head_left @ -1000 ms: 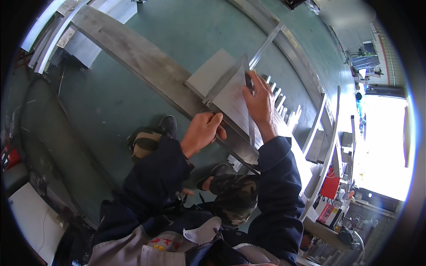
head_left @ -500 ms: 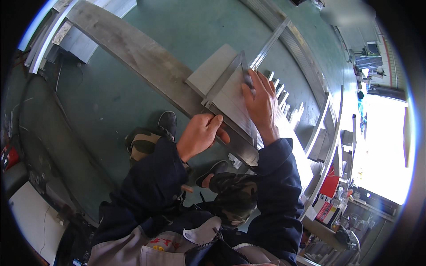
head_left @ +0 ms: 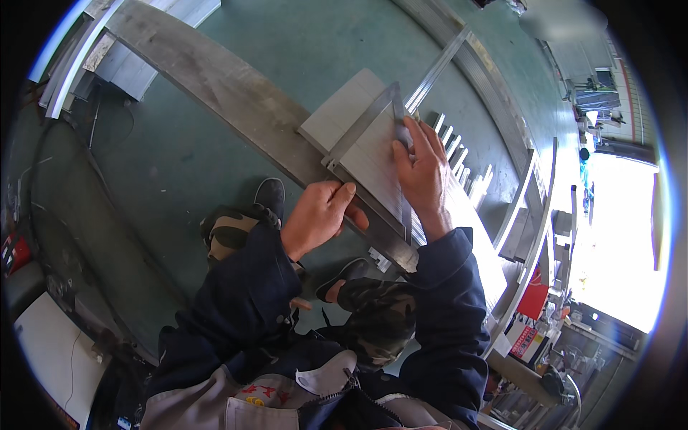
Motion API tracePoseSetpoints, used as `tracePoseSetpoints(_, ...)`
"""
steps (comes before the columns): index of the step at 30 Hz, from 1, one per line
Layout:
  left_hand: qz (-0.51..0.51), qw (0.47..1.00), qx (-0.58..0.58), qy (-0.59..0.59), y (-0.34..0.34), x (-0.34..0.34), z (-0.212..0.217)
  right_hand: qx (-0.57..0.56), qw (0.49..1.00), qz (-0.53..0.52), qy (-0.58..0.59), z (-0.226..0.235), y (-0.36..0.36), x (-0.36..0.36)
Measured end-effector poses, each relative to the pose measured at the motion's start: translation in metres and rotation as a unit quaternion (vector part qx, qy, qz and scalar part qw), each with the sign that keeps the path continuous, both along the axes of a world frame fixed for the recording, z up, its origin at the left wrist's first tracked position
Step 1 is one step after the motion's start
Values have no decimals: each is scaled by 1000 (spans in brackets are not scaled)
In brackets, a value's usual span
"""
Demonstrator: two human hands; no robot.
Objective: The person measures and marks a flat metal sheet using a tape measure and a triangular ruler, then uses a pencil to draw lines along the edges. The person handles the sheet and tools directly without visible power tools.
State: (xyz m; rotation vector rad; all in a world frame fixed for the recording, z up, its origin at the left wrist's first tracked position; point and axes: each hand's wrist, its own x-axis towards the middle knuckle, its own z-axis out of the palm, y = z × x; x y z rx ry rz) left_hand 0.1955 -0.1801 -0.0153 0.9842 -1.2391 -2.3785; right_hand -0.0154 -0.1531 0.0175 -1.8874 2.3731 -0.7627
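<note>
A grey metal triangular set square (head_left: 360, 129) lies on a flat, light grey sheet-metal piece (head_left: 342, 107). Both rest across a long grey metal beam (head_left: 215, 79) that runs diagonally in front of me. My left hand (head_left: 315, 218) is closed at the near edge of the set square, thumb on top and fingers curled below; its fingertips are partly hidden. My right hand (head_left: 428, 168) grips the square's right-hand bar, with the thumb on the inner side and the fingers toward the far corner. The sheet shows through the middle of the triangle.
Several short metal profiles (head_left: 459, 154) stick out beyond my right hand. Another long metal beam (head_left: 494, 86) lies farther right. My shoes (head_left: 269, 195) stand on the green floor (head_left: 165, 150) near the beam. A red box (head_left: 534, 297) sits at the right.
The set square has shifted slightly left on the sheet, and my left hand has moved a little left with it. My right hand has stayed almost in place on the bar.
</note>
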Motion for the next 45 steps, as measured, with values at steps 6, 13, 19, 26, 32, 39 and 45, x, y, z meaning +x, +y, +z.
tracePoseSetpoints(6,42,999,4,18,1,-3,1,-3,1000,-1,-21,-2,1,-1)
tracePoseSetpoints(13,50,998,18,40,2,-7,-4,2,999,-22,-35,-3,-1,-1)
tracePoseSetpoints(19,55,997,32,38,2,-8,2,4,998,-33,-49,-5,-2,-3)
tracePoseSetpoints(26,53,997,40,39,2,-9,2,9,996,-54,-69,-5,-3,1)
tracePoseSetpoints(32,38,998,57,11,-3,-11,8,12,995,-46,-87,-6,-3,-4)
tracePoseSetpoints(39,24,998,54,9,-4,-11,6,47,991,3,-121,28,-7,-8)
tracePoseSetpoints(45,25,998,60,8,-2,-13,3,16,986,48,-160,25,-23,-7)
